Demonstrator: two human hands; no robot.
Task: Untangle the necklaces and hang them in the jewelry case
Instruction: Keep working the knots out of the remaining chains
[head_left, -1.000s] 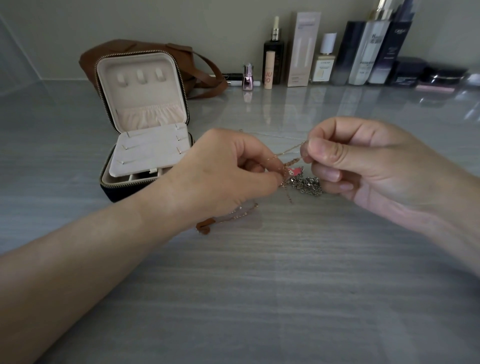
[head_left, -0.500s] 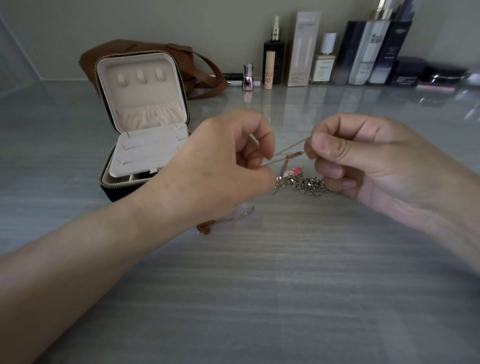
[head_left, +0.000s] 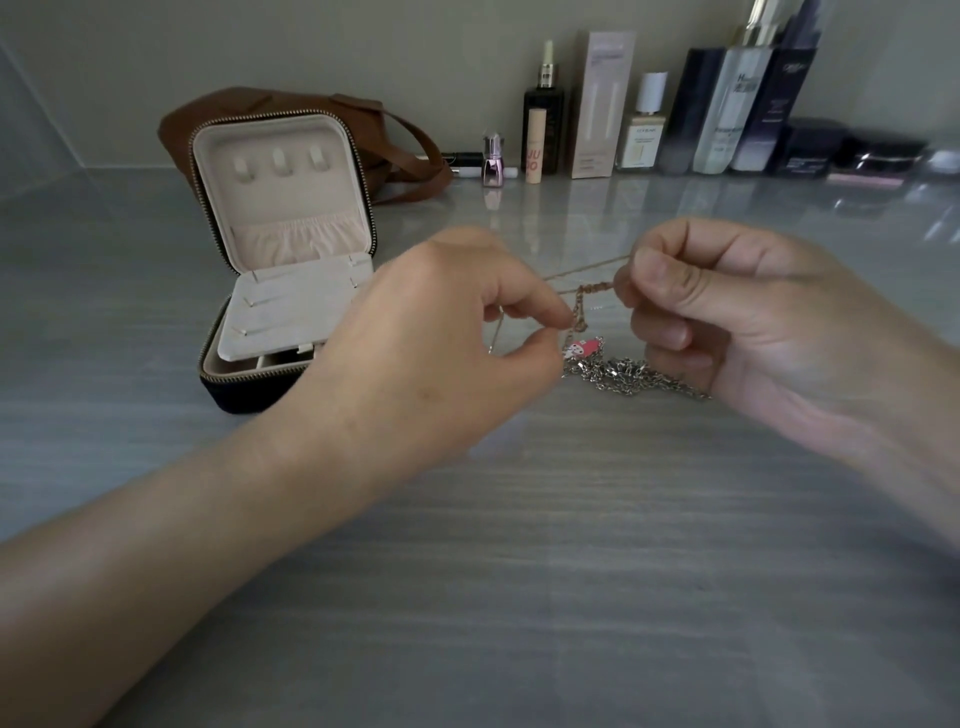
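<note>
Grey striped counter (head_left: 519, 571), head view. Jewelry case (head_left: 283, 249) stands open, lid upright, hooks bare: ready for hanging, nothing hung yet. Right of case, both my hands raised above counter. My left hand (head_left: 441, 353), nearer case, thumb and forefinger pinching gold chain (head_left: 584, 273) by knot. My right hand (head_left: 737, 322), farther from case, fingers curled, pinching same chain; strand runs taut between them, I judge to expose tangle. Pink charm (head_left: 584, 349) dangles below. Silver chain (head_left: 623, 371) heaped slack on counter beneath. Brown bag (head_left: 395, 140) behind case.
</note>
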